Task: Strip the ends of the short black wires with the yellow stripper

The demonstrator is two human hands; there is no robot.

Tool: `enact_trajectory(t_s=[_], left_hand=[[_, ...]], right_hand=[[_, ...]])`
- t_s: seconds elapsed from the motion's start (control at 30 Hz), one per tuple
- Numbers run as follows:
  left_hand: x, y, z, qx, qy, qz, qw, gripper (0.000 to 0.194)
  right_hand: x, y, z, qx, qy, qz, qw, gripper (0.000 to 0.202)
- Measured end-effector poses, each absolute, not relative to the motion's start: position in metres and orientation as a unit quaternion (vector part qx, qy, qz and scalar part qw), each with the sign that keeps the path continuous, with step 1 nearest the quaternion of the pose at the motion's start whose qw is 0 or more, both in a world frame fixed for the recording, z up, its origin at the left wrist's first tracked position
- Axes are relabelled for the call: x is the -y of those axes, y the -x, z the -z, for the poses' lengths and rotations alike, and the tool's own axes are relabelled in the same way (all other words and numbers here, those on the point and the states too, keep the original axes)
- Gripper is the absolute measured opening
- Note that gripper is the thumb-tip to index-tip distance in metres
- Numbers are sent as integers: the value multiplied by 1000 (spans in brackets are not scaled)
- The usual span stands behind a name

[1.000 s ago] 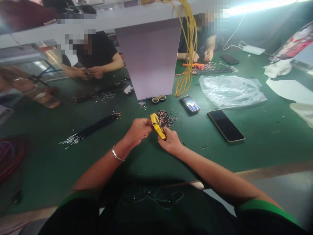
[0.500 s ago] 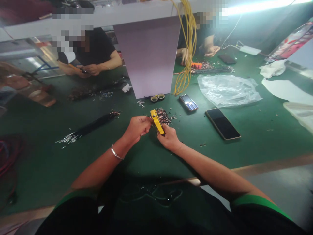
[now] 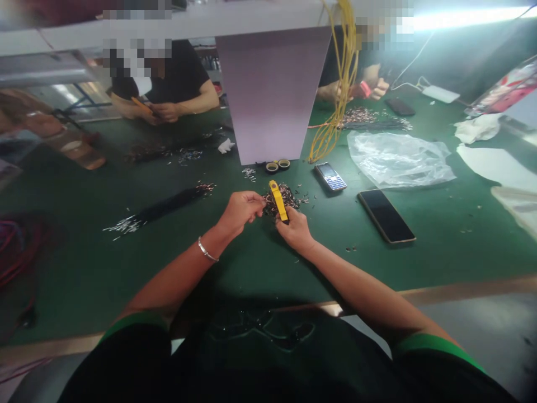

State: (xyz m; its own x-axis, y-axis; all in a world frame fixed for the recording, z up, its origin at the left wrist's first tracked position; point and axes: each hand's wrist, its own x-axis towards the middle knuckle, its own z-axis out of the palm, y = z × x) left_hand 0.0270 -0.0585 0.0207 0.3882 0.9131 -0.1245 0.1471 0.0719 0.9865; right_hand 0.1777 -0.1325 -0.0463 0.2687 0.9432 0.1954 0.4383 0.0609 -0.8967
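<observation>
My right hand (image 3: 296, 228) is closed around the lower end of a yellow hand tool (image 3: 278, 200), held upright over a pile of short dark and copper-coloured wire pieces (image 3: 290, 196). Just left of the pile, my left hand (image 3: 242, 211) has its fingers pinched together at the pile's edge; whatever is between the fingertips is too small to make out. A bundle of black wires (image 3: 165, 206) with pale ends lies on the green table (image 3: 235, 274) to the left.
Beyond the pile are two small round rings (image 3: 277, 165), a keypad phone (image 3: 331, 177) and hanging yellow cables (image 3: 344, 73). A smartphone (image 3: 386, 216) and a clear plastic bag (image 3: 398, 158) lie to the right. Two people work across the table, beside a white panel (image 3: 272, 101).
The whole view has shifted, with things standing further right. My left fingers have drawn slightly away from the yellow tool, which stands more upright. The person at back right has lifted a red tool.
</observation>
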Motion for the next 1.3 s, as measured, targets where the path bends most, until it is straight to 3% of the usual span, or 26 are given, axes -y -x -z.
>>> enact_trajectory(t_s=[0.23, 0.5, 0.8, 1.3], left_hand=[[56, -21, -20, -458, -593, -347, 564, 6], [42, -8, -26, -457, -609, -344, 549, 10], [38, -4, -32, -450, -623, -330, 549, 2], [38, -10, -28, -434, -580, -296, 622, 5]], right_hand=[[133, -189, 41, 502, 569, -418, 499, 18], [137, -223, 22, 470, 432, -621, 456, 36], [144, -225, 20, 480, 409, -658, 411, 45], [141, -230, 24, 500, 374, -671, 399, 48]])
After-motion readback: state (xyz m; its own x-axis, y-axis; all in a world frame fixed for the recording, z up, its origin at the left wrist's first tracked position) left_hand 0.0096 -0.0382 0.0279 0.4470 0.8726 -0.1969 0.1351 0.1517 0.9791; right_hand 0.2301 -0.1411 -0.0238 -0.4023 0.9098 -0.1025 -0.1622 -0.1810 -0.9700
